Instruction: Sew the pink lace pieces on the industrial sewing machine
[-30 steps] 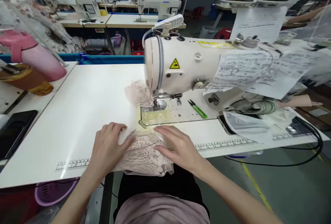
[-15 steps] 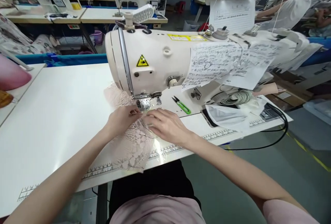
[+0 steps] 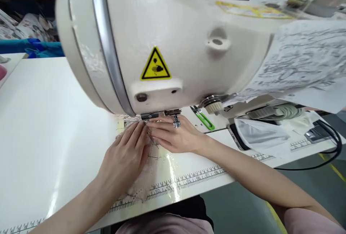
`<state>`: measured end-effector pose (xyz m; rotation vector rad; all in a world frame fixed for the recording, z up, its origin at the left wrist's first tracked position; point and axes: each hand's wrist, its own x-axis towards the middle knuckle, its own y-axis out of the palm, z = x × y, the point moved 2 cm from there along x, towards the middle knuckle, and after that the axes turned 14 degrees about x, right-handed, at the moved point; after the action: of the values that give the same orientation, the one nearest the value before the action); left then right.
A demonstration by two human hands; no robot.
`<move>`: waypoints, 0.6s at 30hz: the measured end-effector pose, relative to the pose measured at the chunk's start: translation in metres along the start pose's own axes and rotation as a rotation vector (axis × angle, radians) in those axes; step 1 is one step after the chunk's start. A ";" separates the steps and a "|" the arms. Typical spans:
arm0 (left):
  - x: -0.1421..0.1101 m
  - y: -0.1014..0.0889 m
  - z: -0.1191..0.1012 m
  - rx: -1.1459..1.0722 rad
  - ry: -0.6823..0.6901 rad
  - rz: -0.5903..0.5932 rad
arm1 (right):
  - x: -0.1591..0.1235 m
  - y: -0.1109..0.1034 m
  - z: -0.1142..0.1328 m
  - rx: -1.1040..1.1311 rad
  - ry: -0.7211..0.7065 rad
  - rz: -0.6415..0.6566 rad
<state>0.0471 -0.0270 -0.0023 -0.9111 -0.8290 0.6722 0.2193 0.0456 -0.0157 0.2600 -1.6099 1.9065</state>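
Observation:
Pale pink lace [image 3: 140, 187] lies on the sewing table beneath the head of a white sewing machine [image 3: 186, 54]. My left hand [image 3: 125, 151] rests palm down on the lace, its fingers stretched forward and close together, with the thumb hidden. From the right, my right hand [image 3: 177, 133] reaches in under the machine head. Its fingers are extended to the left over the lace, tips near the left fingertips and just in front of the presser foot area. Dark loose threads [image 3: 154, 157] trail across the lace. The needle and stitching point are hidden.
Green thread snips [image 3: 204, 120] lie right of my right hand. Farther right are a phone [image 3: 238, 136], white cloth [image 3: 261, 135] and a coil of pale cord [image 3: 286, 111]. A printed ruler [image 3: 189, 178] follows the table's front edge. Handwritten papers [image 3: 305, 57] hang on the machine.
My head view has come closer to the machine. My left hand has gone from a pinch at the lace to lying flat over it. My right hand stays near the needle area.

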 end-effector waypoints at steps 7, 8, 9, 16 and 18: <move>0.005 0.016 0.015 -0.148 0.091 0.040 | -0.006 -0.001 -0.006 0.040 0.132 -0.028; 0.005 0.017 0.016 -0.164 0.106 0.045 | -0.006 -0.002 -0.005 0.010 0.113 -0.033; 0.006 0.017 0.016 -0.174 0.119 0.049 | -0.005 -0.003 -0.005 -0.021 0.089 -0.038; 0.005 0.019 0.022 -0.114 0.076 0.047 | -0.002 -0.003 -0.007 0.049 0.214 0.037; 0.005 0.020 0.025 -0.107 0.077 0.073 | 0.003 -0.005 -0.008 0.088 0.250 0.065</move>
<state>0.0254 -0.0042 -0.0095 -1.0615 -0.7718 0.6572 0.2217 0.0539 -0.0121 0.0032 -1.3865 1.9743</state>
